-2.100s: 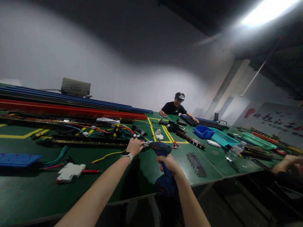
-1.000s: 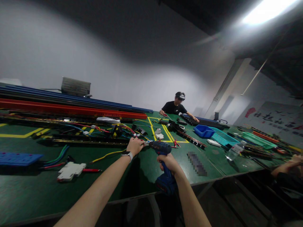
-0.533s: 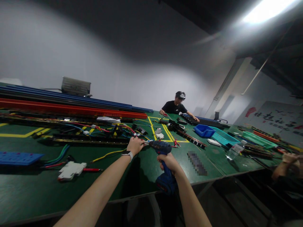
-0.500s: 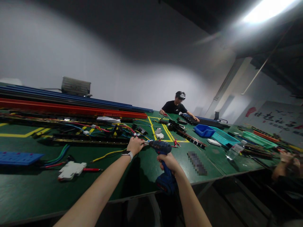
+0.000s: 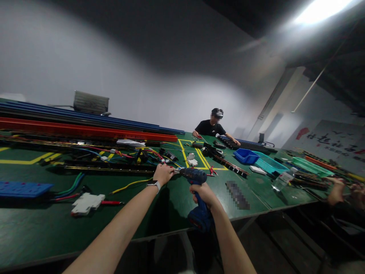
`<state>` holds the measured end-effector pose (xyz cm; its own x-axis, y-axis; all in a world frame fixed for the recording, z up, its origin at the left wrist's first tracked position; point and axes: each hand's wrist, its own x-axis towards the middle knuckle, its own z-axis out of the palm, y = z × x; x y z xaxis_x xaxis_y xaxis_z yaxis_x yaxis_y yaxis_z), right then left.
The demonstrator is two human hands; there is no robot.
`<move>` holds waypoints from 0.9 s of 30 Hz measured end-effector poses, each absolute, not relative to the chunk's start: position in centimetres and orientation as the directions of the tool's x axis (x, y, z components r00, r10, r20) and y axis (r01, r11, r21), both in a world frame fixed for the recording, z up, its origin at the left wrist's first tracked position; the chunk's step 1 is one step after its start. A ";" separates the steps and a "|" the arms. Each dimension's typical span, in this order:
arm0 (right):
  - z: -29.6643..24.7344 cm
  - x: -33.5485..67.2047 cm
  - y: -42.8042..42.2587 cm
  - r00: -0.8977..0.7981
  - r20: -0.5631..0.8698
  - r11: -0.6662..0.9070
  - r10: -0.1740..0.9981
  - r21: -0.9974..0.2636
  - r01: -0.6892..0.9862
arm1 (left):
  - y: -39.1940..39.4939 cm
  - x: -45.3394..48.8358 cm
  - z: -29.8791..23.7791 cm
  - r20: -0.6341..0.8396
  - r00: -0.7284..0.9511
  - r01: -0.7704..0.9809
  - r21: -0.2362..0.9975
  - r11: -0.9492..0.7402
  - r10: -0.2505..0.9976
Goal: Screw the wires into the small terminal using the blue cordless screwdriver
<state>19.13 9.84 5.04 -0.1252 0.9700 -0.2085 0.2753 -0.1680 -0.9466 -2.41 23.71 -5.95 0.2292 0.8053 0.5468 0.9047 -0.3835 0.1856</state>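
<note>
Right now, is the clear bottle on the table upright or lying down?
Lying down: the clear bottle rests on its side on the green table.

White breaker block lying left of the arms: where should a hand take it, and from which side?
Judging by its pose, grip the white breaker block across its two long sides, coming down from above. It lies flat on the green table, and a red wire leaves its right end, so that end is poorer for the fingers.

Assembly workshop, long green workbench (image 5: pixel 176 201), loose wires (image 5: pixel 129 185), parts bins (image 5: pixel 245 156)
</note>
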 end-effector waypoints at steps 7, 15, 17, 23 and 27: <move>5.4 18.9 9.5 -0.136 -0.157 -0.115 0.978 -0.955 0.274 | 23.8 -2.4 -6.1 0.549 0.221 0.904 0.196 -0.381 0.806; 5.3 19.1 9.6 -0.160 -0.122 -0.072 0.980 -0.955 0.286 | 23.7 -2.3 -6.1 0.548 0.208 0.905 0.206 -0.372 0.810; 5.4 19.0 9.5 -0.155 -0.131 -0.084 0.979 -0.956 0.280 | 23.7 -2.3 -6.1 0.542 0.205 0.900 0.224 -0.375 0.815; 5.3 18.9 9.5 -0.152 -0.175 -0.130 0.973 -0.955 0.265 | 23.7 -2.2 -6.2 0.540 0.197 0.907 0.216 -0.361 0.818; 5.0 19.1 9.7 -0.160 -0.160 -0.114 0.974 -0.957 0.268 | 23.8 -2.2 -6.2 0.540 0.210 0.908 0.200 -0.367 0.815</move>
<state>19.06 9.67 5.02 -0.1598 0.9740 -0.1604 0.2682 -0.1136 -0.9566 -2.24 23.82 -6.21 0.2104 0.8152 0.5397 0.9085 -0.3669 0.2001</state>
